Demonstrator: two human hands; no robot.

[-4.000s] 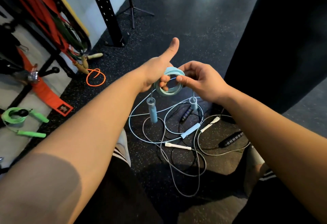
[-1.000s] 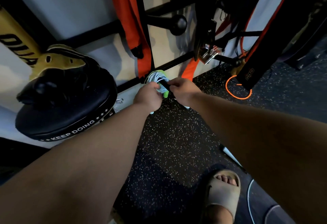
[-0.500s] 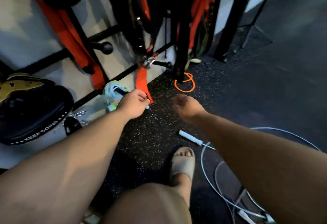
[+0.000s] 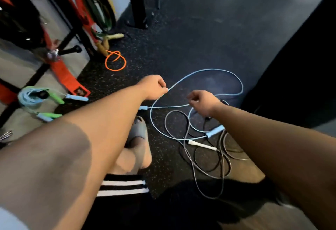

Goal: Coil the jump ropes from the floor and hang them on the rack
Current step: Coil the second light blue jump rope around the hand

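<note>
A light blue jump rope (image 4: 214,71) loops over the dark floor in front of me. My left hand (image 4: 154,87) pinches its cord at one point, and my right hand (image 4: 201,102) pinches it further along. One blue handle (image 4: 215,131) lies below my right hand; the other peeks out under my left forearm (image 4: 143,108). A grey rope with a white handle (image 4: 200,144) and a black rope lie tangled beneath. A coiled blue rope and a green-handled rope (image 4: 34,97) hang on a rack peg at the left.
The black rack (image 4: 72,37) with orange straps and bands stands at the left. An orange cord loop (image 4: 115,63) lies on the floor near it. A black upright post (image 4: 136,2) rises behind. My sandalled foot (image 4: 137,133) is between my arms. A dark hanging bag fills the right.
My hands left the coiled blue rope on the rack peg, my view swung right to the floor pile, and both hands have taken hold of another light blue rope's cord.
</note>
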